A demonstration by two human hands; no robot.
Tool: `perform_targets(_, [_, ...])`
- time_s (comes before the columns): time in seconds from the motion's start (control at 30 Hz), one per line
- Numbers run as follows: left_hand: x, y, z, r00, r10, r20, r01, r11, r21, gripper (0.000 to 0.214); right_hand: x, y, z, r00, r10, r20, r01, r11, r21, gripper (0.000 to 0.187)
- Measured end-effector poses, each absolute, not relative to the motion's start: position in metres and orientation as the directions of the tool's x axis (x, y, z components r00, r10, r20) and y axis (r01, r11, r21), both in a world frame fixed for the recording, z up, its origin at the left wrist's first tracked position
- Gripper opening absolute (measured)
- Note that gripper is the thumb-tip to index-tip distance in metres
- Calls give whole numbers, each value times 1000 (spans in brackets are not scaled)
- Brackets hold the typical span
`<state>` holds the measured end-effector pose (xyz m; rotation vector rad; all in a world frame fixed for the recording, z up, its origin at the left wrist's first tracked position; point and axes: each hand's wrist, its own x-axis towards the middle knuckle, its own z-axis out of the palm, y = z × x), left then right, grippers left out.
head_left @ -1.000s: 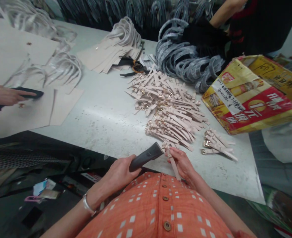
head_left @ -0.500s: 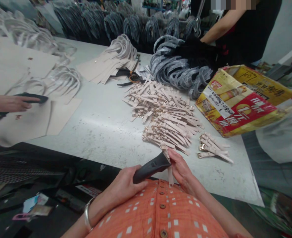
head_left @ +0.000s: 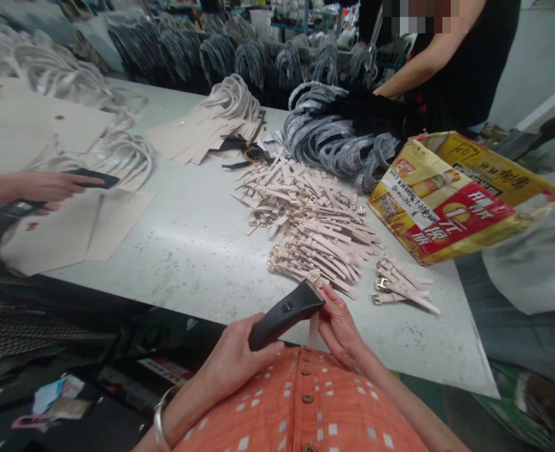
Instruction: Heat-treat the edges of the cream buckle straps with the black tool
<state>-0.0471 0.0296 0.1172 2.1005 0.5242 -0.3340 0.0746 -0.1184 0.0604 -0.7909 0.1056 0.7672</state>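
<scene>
My left hand (head_left: 233, 355) is wrapped round a black hair clipper (head_left: 282, 319), its head pointing up and to the right. In my right hand (head_left: 341, 323) a beige buckle strap (head_left: 314, 331) is pinched by the fingers, against the clipper's head. The strap's gold buckle shows above the head and its tail hangs below; the clipper hides its middle. Just beyond my hands lies a large heap of similar beige buckle straps (head_left: 319, 235). A few more straps (head_left: 404, 285) form a small separate group to the right.
A yellow and red cardboard box (head_left: 461, 207) stands at the table's right edge. Grey wrapped handles (head_left: 334, 141) and beige panels with handles (head_left: 202, 129) lie farther back. At the left, a co-worker's hand (head_left: 42, 188) holds another black clipper (head_left: 89, 179) over beige panels.
The strap's tail has shifted left against the clipper's head, while both my hands keep their grips. The co-worker's hand and clipper have moved right. The view has tilted slightly.
</scene>
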Motion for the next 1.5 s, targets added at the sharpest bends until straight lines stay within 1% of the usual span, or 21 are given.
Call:
perform_targets(0.13, [-46,26,119,867,255,-428,498,-466,731,36,76,-118,61,730,572,-375,-666,468,-581,31])
perform_targets(0.27, [-45,23,120,872,227,-434,489,-447,749,34,81,-116,59,742,521,-422,-662,467,-587,29])
perform_targets(0.37, [-45,26,118,874,225,-430,484,-468,740,33,81,-114,59,744,507,-436,-661,463,-590,28])
perform_targets(0.57, [-41,35,114,872,309,-379,488,-495,719,33,72,-112,61,711,566,-417,-686,430,-587,22])
perform_targets(0.8, [-39,48,121,816,419,-397,560,-404,723,40,75,-113,68,648,613,-453,-757,452,-472,12])
perform_targets(1.0, [-47,49,119,835,365,-411,544,-435,718,38,81,-112,66,621,613,-488,-784,482,-391,10])
perform_targets(1.1, [-49,45,116,849,327,-416,527,-459,715,38,80,-111,63,641,598,-481,-766,460,-449,11])
perform_targets(1.23, [-48,41,114,866,263,-425,500,-491,714,35,75,-109,66,680,601,-419,-717,428,-550,18])
perform_targets(1.37, [-44,38,114,865,281,-416,502,-511,698,37,71,-108,69,721,565,-400,-675,443,-590,19])
perform_targets(1.5, [-41,35,115,868,308,-390,497,-530,687,37,69,-111,66,732,537,-419,-666,432,-608,16])
